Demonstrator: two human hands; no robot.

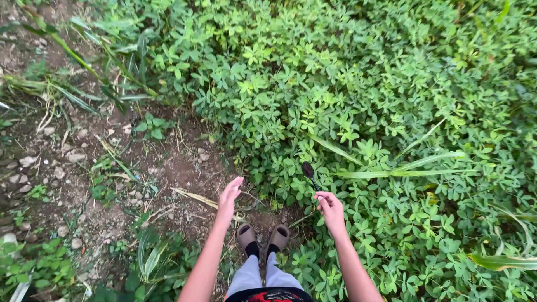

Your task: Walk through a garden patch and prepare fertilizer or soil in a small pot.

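Observation:
My right hand (329, 206) is closed on the thin handle of a small dark tool (308, 170) whose rounded end points up over the leafy green plants (347, 100). My left hand (230, 193) is held out with fingers apart and nothing in it, above the bare soil at the edge of the plants. Both forearms reach forward from the bottom of the view. Below them are my two feet in brown slip-on shoes (263, 237) with dark socks, standing at the plants' border.
Dense low green plants fill the right and top. On the left lies bare stony soil (67, 168) with scattered stones, dry stalks and long grass blades (84, 61). A few long pale leaves (403, 168) lie across the plants.

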